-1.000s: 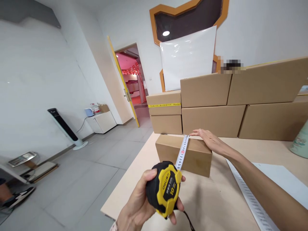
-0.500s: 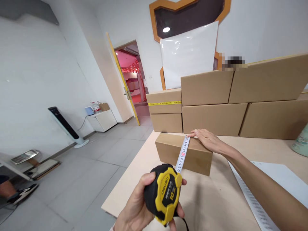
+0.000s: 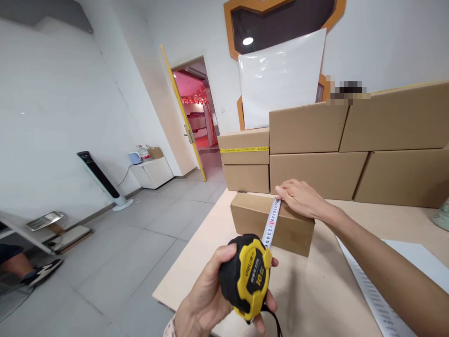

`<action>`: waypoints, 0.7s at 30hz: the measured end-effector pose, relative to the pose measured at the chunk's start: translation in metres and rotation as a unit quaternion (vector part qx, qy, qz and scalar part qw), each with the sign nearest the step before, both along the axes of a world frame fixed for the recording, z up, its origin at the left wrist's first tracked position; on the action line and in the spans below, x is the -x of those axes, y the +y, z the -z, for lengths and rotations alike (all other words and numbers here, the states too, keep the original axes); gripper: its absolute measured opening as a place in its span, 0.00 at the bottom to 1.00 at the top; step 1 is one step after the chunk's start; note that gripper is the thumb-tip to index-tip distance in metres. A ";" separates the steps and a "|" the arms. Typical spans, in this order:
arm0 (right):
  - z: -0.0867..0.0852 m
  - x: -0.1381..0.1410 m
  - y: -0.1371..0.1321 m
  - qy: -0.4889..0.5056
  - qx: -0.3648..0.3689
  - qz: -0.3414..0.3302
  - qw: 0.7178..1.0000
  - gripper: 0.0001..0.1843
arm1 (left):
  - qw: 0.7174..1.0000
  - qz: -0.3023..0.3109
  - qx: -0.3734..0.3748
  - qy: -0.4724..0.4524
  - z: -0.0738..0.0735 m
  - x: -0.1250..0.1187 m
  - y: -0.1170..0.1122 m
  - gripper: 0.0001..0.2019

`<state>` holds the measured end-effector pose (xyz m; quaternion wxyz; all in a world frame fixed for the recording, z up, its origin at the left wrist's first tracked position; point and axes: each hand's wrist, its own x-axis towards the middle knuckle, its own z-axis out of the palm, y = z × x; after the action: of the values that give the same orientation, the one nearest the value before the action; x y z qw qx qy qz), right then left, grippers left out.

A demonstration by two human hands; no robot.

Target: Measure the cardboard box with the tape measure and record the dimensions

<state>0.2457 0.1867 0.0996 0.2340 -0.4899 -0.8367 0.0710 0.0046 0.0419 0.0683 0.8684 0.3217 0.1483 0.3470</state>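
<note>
Head view: my left hand (image 3: 206, 290) is wrapped around a tape measure (image 3: 247, 276), low in the centre and close to me. My thumb lies across the upper left of its black and yellow case, and my fingertips show past its right side. A black strap (image 3: 275, 320) hangs from the bottom of the case.

The white blade (image 3: 272, 222) runs away from me out of the case and crosses the top of a small brown box (image 3: 294, 238). The box lies on a pale table (image 3: 196, 271), beyond my left hand and under the reach of my right.

My right hand (image 3: 303, 199) comes in from the right, palm down, its fingers drawn together and pointing left. Their tips meet the blade's far end at the back edge of the box; they cover it, so I cannot tell whether they pinch it or press it down. My wrist is over the right end of the box.

Behind, larger boxes (image 3: 308, 128) stand stacked along the table. To the right of the small box, partly under my forearm, lies paper (image 3: 414, 257), and a green container (image 3: 442, 215) sits at the right edge.
</note>
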 end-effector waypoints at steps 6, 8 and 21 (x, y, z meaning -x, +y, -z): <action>0.004 -0.004 0.005 0.030 0.032 0.016 0.999 0.37 | 1.000 0.012 -0.018 0.013 0.000 -0.008 0.029 0.26; 0.007 -0.007 0.008 0.043 0.042 0.016 0.998 0.38 | 0.999 0.020 -0.027 0.005 0.003 -0.010 0.041 0.26; 0.023 -0.017 0.019 0.172 0.088 -0.033 0.981 0.37 | 0.998 0.045 -0.046 0.014 0.005 -0.015 0.060 0.33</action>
<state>0.2624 0.2053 0.0769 0.3281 -0.4614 -0.7900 0.2353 0.0199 0.1022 0.0635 0.8651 0.3724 0.1298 0.3099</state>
